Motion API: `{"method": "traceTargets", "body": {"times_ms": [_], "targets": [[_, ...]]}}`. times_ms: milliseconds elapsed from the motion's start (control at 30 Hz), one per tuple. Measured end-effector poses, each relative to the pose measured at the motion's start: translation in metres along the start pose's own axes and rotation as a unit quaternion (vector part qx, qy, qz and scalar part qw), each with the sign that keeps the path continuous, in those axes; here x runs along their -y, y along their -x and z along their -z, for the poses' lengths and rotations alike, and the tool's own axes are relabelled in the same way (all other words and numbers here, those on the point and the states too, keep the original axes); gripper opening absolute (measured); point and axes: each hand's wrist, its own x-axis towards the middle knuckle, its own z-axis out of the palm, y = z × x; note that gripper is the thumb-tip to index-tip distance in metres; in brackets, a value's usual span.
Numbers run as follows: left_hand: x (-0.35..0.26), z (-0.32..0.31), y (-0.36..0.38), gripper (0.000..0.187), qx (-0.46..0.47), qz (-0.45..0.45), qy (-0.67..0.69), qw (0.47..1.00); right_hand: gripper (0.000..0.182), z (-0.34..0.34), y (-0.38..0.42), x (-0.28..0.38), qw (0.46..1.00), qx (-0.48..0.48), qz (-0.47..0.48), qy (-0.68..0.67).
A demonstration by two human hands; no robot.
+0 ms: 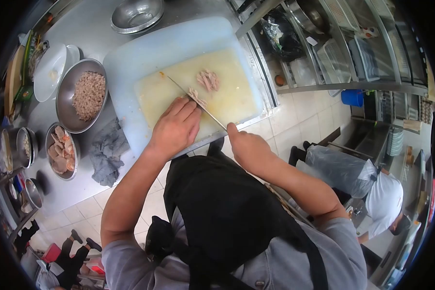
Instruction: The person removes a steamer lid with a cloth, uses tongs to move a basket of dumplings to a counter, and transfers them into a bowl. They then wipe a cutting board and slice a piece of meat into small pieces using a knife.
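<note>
My right hand (249, 147) is closed round the handle of a long knife (208, 113), whose blade slants up and left across the yellowish cutting board (154, 99). With fingers curled, my left hand (179, 124) presses on pale meat strips (196, 95) right beside the blade. Part of that meat is hidden by the fingers and knife. Farther up the board lies a separate small pile of cut meat strips (208, 80). The yellowish board rests on a larger bluish-white board (120, 72).
Left of the boards stand a metal bowl of finely chopped meat (89, 96), a bowl of larger meat pieces (62, 151) and a crumpled grey cloth (108, 152). A metal bowl (137, 14) sits at the back. One person (384, 198) works at right; others are lower left.
</note>
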Motion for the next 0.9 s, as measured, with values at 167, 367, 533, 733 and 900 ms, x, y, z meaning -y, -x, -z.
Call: {"method": "traceTargets", "body": {"times_ms": [167,367,533,733,900], "targets": [[-0.001,0.001,0.001,0.019,-0.007,-0.001,-0.002,1.0,0.026,0.019,0.045,0.003,1.0,0.014,-0.019,0.014],[-0.001,-0.002,0.001,0.017,-0.023,-0.005,-0.004,1.0,0.026,-0.004,0.003,-0.004,1.0,-0.009,0.0,0.004],[0.0,-0.004,0.004,0.017,-0.02,-0.002,-0.017,1.0,0.026,0.02,0.039,0.007,0.997,0.038,-0.063,0.022],[-0.002,-0.001,0.004,0.017,-0.015,0.004,-0.02,1.0,0.031,-0.002,0.001,0.001,0.999,-0.026,0.033,-0.022],[0.001,-0.004,0.007,0.017,-0.008,-0.005,-0.036,0.999,0.029,0.023,0.048,0.002,0.998,0.042,-0.038,0.034]]}}
